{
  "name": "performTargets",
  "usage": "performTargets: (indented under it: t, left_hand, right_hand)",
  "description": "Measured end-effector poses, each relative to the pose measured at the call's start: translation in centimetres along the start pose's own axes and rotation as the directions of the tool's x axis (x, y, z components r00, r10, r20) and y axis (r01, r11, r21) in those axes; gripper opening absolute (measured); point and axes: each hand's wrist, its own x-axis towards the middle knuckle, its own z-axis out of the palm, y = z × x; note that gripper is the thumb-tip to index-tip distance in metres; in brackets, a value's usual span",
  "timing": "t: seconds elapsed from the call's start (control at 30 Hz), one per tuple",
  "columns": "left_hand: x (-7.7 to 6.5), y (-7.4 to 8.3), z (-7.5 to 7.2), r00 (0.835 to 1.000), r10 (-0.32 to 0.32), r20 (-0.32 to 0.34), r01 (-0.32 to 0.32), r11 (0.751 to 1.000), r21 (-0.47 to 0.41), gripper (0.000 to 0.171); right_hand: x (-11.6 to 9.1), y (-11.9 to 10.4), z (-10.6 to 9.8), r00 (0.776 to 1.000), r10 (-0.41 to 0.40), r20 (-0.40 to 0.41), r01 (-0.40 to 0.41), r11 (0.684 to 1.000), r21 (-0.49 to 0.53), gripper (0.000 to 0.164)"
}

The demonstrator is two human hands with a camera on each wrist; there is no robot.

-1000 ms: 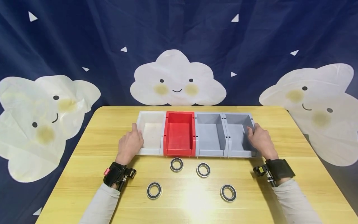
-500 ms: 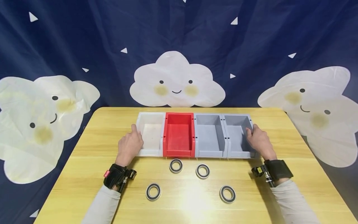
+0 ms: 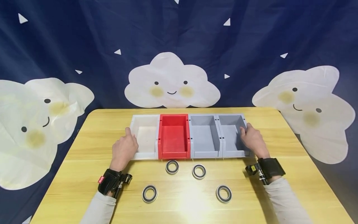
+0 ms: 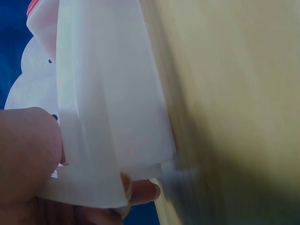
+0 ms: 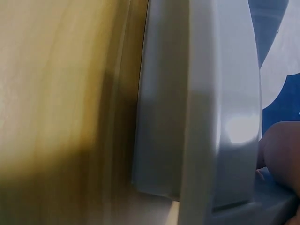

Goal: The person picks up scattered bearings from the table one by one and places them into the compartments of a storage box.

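Observation:
A white bin (image 3: 144, 155), a red bin (image 3: 174, 155) and two grey bins stand side by side in one row. My left hand (image 3: 124, 150) grips the outer wall of the white bin, thumb over its rim; in the left wrist view a fingertip (image 4: 145, 192) shows beneath the wall's end. At the other end, my right hand (image 3: 254, 142) holds the outer wall of the rightmost grey bin (image 3: 236, 153), thumb inside. The right wrist view shows that wall (image 5: 201, 117) close up, most fingers out of frame. The inner grey bin (image 3: 205, 154) sits between it and the red one.
Several ball bearings lie flat on the wooden table (image 3: 184, 211) in front of the bins. Two, a left one (image 3: 167, 167) and a right one (image 3: 194, 171), lie close to the bins' front edge. A dark blue curtain (image 3: 106, 25) with clouds hangs behind the table.
The whole head view has shifted, so bins, bearings and hands appear a little further left and lower. Both hands keep their hold on the end bins.

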Motion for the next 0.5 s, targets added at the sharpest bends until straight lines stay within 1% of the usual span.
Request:
performTargets:
  t: [0.07, 0.17, 0.2, 0.23, 0.27, 0.3, 0.33, 0.37, 0.4, 0.43, 0.47, 0.5]
  left_hand:
    - [-0.1, -0.1, 0.1, 1.0, 0.001, -0.005, -0.001, 1.0, -0.005, 0.031]
    - [-0.3, -0.1, 0.3, 1.0, -0.001, -0.004, 0.001, 1.0, -0.015, 0.031]
    - [-0.3, -0.1, 0.4, 1.0, -0.002, 0.0, 0.002, 1.0, -0.016, 0.03]
    - [-0.4, -0.2, 0.5, 1.0, -0.003, 0.006, 0.003, 1.0, -0.015, 0.031]
    - [-0.4, -0.2, 0.5, 1.0, -0.004, 0.009, 0.004, 1.0, -0.011, 0.031]
    - [-0.5, -0.2, 0.5, 1.0, -0.004, 0.01, 0.004, 1.0, -0.009, 0.031]
    - [-0.5, -0.3, 0.5, 1.0, -0.003, 0.007, 0.003, 1.0, -0.005, 0.031]
    - [-0.4, -0.3, 0.5, 1.0, 0.002, 0.001, -0.002, 1.0, -0.001, 0.031]
    - [-0.4, -0.3, 0.5, 1.0, 0.008, -0.008, -0.008, 1.0, 0.0, 0.03]
    - [-0.3, -0.3, 0.4, 1.0, 0.014, -0.018, -0.014, 1.0, 0.002, 0.03]
    - [-0.2, -0.3, 0.3, 0.999, 0.02, -0.029, -0.02, 1.0, 0.004, 0.03]
    - [-0.1, -0.3, 0.2, 0.999, 0.024, -0.037, -0.024, 1.0, 0.004, 0.03]
  right_hand:
    - [0.0, 0.2, -0.1, 1.0, -0.006, 0.01, 0.006, 1.0, 0.01, 0.037]
    - [-0.5, 0.3, -0.6, 0.999, -0.005, 0.037, 0.005, 1.0, 0.006, 0.051]
    - [-0.8, 0.3, -0.9, 1.0, -0.002, 0.028, 0.002, 1.0, 0.004, 0.056]
    - [-1.2, 0.1, -1.3, 1.0, -0.004, -0.001, 0.004, 1.0, 0.004, 0.06]
    - [-1.7, -0.2, -1.6, 0.999, -0.012, -0.047, 0.012, 1.0, 0.001, 0.063]
    - [-2.3, -0.6, -2.1, 0.993, -0.032, -0.11, 0.031, 0.999, -0.004, 0.064]
    - [-2.9, -1.1, -2.5, 0.981, -0.063, -0.186, 0.064, 0.998, -0.002, 0.062]
    - [-3.6, -1.7, -3.0, 0.962, -0.098, -0.255, 0.102, 0.995, 0.0, 0.061]
    - [-4.4, -2.3, -3.4, 0.932, -0.152, -0.329, 0.16, 0.987, -0.003, 0.057]
    - [-5.2, -2.9, -3.9, 0.9, -0.21, -0.381, 0.221, 0.975, -0.015, 0.053]
    - [-6.0, -3.6, -4.3, 0.874, -0.264, -0.407, 0.276, 0.961, -0.03, 0.05]
    - [-7.0, -4.3, -4.6, 0.856, -0.316, -0.408, 0.33, 0.943, -0.037, 0.048]
